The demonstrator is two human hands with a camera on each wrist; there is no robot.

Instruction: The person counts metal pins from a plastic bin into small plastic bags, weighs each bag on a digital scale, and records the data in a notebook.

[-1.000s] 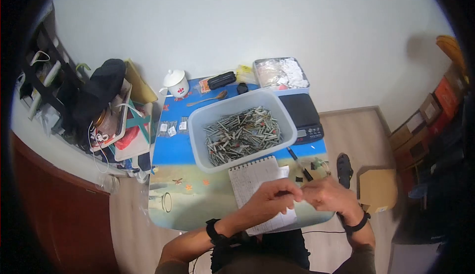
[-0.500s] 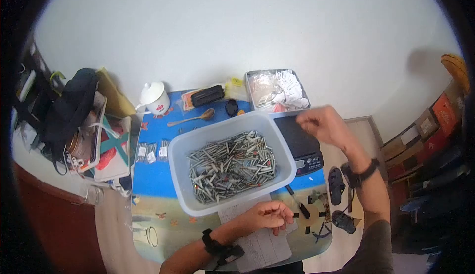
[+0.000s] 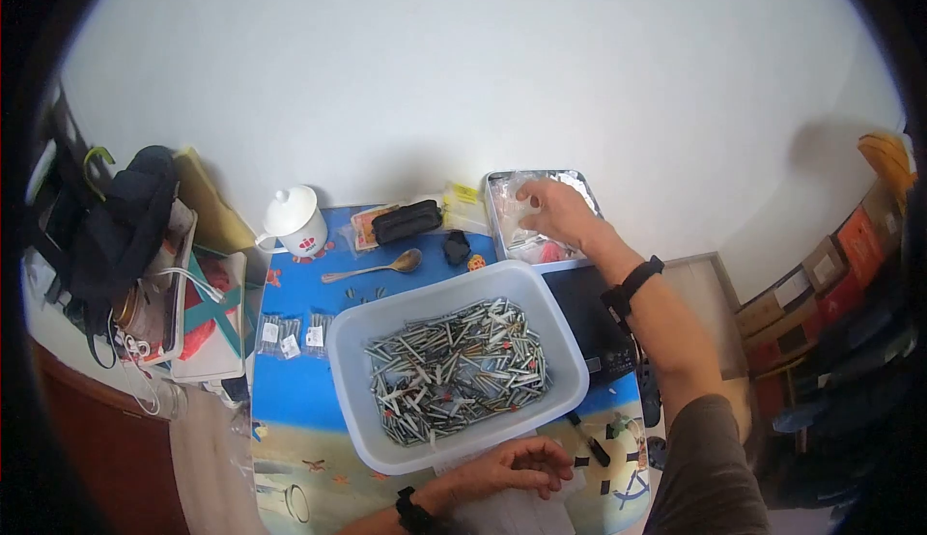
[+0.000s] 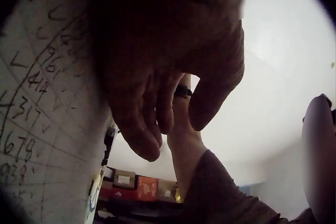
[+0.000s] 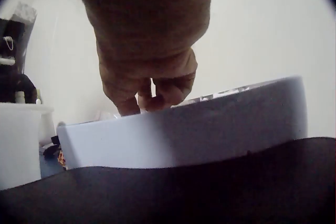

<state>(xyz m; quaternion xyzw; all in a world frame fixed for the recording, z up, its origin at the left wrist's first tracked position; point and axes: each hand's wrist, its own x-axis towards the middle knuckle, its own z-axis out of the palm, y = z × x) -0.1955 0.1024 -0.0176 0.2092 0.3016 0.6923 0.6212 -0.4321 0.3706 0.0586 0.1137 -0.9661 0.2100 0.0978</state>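
My right hand (image 3: 565,216) reaches over the shallow tin (image 3: 495,236) at the back of the table, fingers and thumb spread apart. In the right wrist view its fingers (image 5: 128,106) dip behind the tin's near wall, so the tips are hidden. Clear plastic bags (image 3: 504,190) and white paper slips lie in that tin. My left hand (image 3: 521,465) hovers near the front edge, loosely curled and holding nothing, over a notebook (image 4: 47,145) with handwritten numbers. Just beyond it stands a translucent plastic tub (image 3: 357,342) of many metal rods (image 3: 454,371).
Right of the tub sits a black digital scale (image 3: 589,318), partly under my right arm. A black-handled tool (image 3: 594,450) lies in front of it. Towards the back left are a lidded white mug (image 3: 294,221), a spoon (image 3: 377,267), a black case (image 3: 407,221) and small labelled bags (image 3: 290,335).
My hands were together above the notebook, then parted. The right hand has moved up and away, over the scale to the tin; the left stays near the notebook. The head view has shifted.
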